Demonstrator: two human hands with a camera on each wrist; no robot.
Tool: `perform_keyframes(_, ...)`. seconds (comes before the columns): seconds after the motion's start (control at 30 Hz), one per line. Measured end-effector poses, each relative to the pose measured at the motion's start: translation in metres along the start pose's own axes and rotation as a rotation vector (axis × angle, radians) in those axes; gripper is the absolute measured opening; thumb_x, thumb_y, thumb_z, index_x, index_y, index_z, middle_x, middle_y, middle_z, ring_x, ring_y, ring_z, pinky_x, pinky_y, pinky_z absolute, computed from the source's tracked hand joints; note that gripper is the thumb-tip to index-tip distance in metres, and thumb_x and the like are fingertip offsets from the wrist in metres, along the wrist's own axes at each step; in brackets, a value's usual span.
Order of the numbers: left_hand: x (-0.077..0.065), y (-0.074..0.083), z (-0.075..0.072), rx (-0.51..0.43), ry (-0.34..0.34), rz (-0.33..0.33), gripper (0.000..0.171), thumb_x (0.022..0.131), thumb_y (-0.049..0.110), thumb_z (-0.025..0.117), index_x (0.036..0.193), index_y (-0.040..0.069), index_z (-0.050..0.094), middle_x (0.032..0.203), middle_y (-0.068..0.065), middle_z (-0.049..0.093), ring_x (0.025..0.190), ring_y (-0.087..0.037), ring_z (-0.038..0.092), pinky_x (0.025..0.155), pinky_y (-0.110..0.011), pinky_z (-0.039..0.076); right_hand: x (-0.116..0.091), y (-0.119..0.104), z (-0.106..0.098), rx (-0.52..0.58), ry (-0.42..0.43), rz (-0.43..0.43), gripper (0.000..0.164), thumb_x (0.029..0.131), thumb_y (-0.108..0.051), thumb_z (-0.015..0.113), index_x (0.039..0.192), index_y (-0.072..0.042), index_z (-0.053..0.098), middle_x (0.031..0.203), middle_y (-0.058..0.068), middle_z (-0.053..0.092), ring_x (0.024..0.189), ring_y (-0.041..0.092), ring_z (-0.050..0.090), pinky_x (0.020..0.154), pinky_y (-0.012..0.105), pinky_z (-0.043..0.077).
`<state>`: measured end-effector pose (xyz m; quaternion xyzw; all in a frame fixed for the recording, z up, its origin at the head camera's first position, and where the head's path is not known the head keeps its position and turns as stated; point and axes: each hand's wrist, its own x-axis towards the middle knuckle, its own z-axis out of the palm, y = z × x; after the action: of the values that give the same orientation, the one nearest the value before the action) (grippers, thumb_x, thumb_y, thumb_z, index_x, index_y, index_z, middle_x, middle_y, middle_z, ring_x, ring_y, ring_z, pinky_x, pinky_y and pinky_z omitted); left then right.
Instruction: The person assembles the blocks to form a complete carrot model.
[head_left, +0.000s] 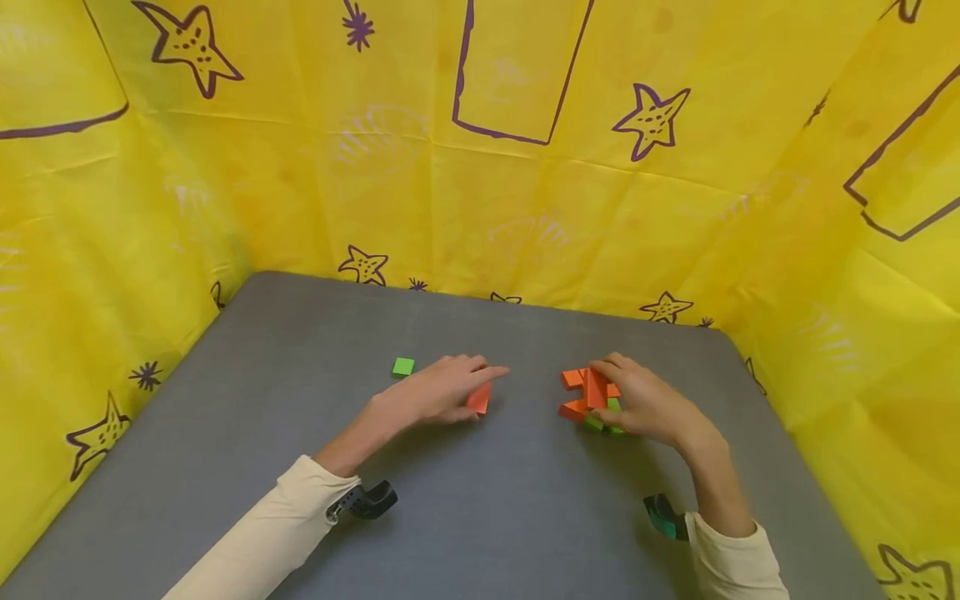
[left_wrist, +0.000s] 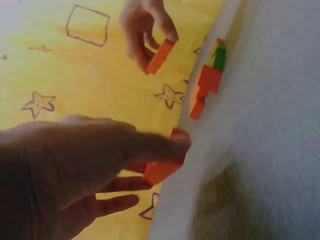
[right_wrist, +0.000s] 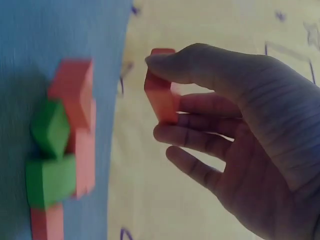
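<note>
My left hand (head_left: 442,390) pinches an orange block (head_left: 479,398) between thumb and fingers, near the middle of the table. In the left wrist view that block (left_wrist: 165,167) shows its long face past the thumb. To the right, my right hand (head_left: 651,402) holds another orange block (head_left: 596,389) by its ends, above a loose cluster of blocks. The right wrist view shows this block (right_wrist: 161,90) between thumb and fingertips. Below it in the cluster lie several orange blocks (head_left: 573,410) and green blocks (right_wrist: 51,180), partly hidden by the right hand in the head view.
A lone green block (head_left: 402,367) lies on the grey table (head_left: 480,517), beyond the left wrist. Yellow cloth (head_left: 510,192) with drawn starfish hangs around the table's back and sides. Each wrist wears a dark strapped device (head_left: 366,501).
</note>
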<state>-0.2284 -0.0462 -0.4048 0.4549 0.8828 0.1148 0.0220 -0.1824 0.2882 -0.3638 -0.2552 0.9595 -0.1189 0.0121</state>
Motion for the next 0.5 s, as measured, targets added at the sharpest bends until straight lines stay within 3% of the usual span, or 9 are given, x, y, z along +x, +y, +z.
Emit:
perform_keyframes(0.1,-0.017,0.000,-0.002,-0.039,-0.007,0.021,0.074,0.093,0.029,0.081,0.157,0.015,0.047,0.132,-0.007,0.063,0.112,-0.023,0.061,0.102,-0.042,0.053,0.009,-0.018,0.011,-0.038,-0.002,-0.089,0.059,0.085,-0.023,0.087,0.133,0.002,0.064,0.118,0.009,0.064,0.096,0.019,0.060,0.086,0.038,0.057)
perform_keyframes(0.23,-0.035,0.003,0.000,-0.101,-0.050,0.023,0.077,0.092,0.033,0.082,0.157,0.016,0.046,0.131,-0.004,0.063,0.110,-0.020,0.060,0.101,-0.040,0.054,0.022,-0.045,0.030,-0.063,-0.069,-0.177,0.056,0.085,-0.033,0.087,0.128,-0.002,0.067,0.109,0.002,0.062,0.090,0.013,0.056,0.081,0.029,0.054)
perform_keyframes(0.37,-0.042,0.005,0.006,-0.167,-0.069,-0.014,0.080,0.090,0.035,0.083,0.157,0.014,0.044,0.139,-0.006,0.062,0.120,-0.021,0.062,0.108,-0.042,0.053,0.036,-0.066,0.050,-0.066,-0.160,-0.206,0.059,0.086,-0.042,0.085,0.128,-0.004,0.067,0.108,0.000,0.062,0.090,0.011,0.055,0.081,0.026,0.053)
perform_keyframes(0.5,-0.045,0.003,0.018,-0.216,-0.068,-0.047,0.083,0.089,0.035,0.085,0.156,0.011,0.044,0.148,-0.008,0.060,0.130,-0.023,0.060,0.112,-0.044,0.051,0.045,-0.077,0.068,-0.056,-0.194,-0.237,0.061,0.087,-0.048,0.084,0.127,-0.005,0.068,0.106,-0.001,0.062,0.088,0.010,0.054,0.080,0.023,0.051)
